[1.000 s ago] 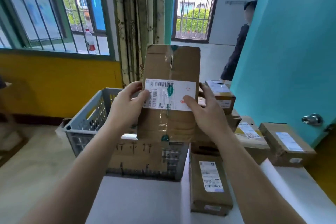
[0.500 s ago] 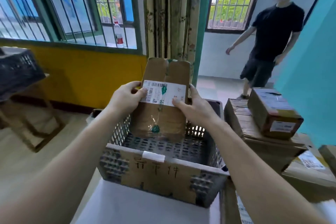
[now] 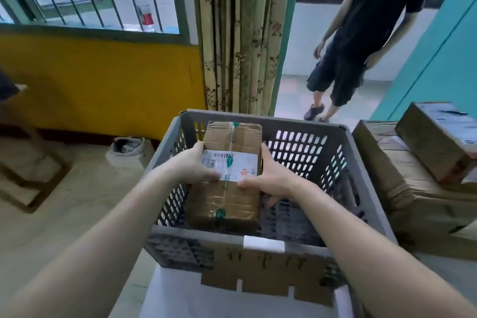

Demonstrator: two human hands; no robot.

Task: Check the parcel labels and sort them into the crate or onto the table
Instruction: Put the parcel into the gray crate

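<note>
The grey perforated plastic crate (image 3: 361, 152) stood on the white table (image 3: 180, 297), its near wall faced with a strip of cardboard bearing handwritten characters. Inside its left half, the brown cardboard parcel (image 3: 227, 201) lay almost flat, label (image 3: 229, 165) upward, its near end low by the crate's near wall. Whether it already touched the floor of the crate could not be told. The left hand (image 3: 198, 170) gripped the parcel's left edge, thumb over the label's corner; the right hand (image 3: 271, 178) gripped the right edge, thumb on the top face. To finish the step well, the parcel should probably be lowered level until the floor takes its weight, kept against the left wall to leave room on the right, and only then released, the fingers drawn out sideways. To the right, other parcels (image 3: 413, 188) were stacked beside the crate. A bystander (image 3: 369, 20) in dark clothes stood in the far doorway.

Compared with half a second earlier, the parcel had gone from upright above the crate to lying down within it, and both hands had dropped below the rim.
</note>
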